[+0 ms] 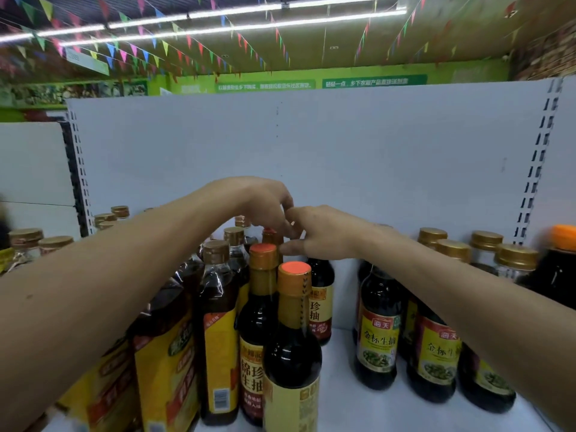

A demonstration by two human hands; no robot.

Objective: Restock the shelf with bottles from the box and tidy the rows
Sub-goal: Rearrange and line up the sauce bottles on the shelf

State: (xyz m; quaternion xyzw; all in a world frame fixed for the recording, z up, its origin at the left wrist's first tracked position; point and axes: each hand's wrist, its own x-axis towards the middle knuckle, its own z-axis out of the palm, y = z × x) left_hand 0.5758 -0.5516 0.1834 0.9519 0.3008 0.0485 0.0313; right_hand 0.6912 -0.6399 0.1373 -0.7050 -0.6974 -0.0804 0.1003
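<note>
Left hand: grip curling over far dark orange-capped bottle; hold unclear.
Right hand: grip released, fingertips touching it.

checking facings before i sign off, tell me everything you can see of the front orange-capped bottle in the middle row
The front bottle stands upright on the white shelf, first in its row. Flat orange-red cap top, amber-gold neck sleeve with a perforated tear line, dark glossy body, pale yellow label cut off by the frame's bottom edge. The left hand and right hand reach further back; neither touches it.
</note>
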